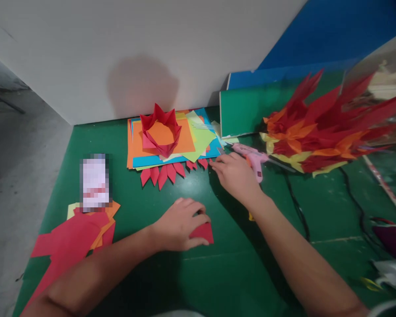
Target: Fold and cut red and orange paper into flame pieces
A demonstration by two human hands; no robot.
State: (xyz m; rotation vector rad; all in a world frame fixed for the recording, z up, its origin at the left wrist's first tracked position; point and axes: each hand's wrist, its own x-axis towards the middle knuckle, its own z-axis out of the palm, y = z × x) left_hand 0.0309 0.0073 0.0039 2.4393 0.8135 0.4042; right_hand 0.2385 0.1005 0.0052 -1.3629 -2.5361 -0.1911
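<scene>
My left hand [181, 224] curls over a small folded red paper piece [203, 233] on the table, thumb at its near edge and fingers at its top. My right hand [236, 176] reaches to the end of a row of red paper petals [163, 174], its fingertips together on a small red petal there, mostly hidden by the fingers. Just beyond that hand lies a pink glue gun [251, 155]. A red paper ring with pointed tips [166, 149] stands on a stack of coloured paper [188, 143] behind the petals.
A big red, orange and yellow paper-petal piece [323, 127] stands at the right, by a green board [240, 114]. Black cords [295, 202] cross the right side. Cut red and orange paper [75, 233] and a blurred-out phone-like item [95, 182] lie left. A white wall [185, 35] closes the back.
</scene>
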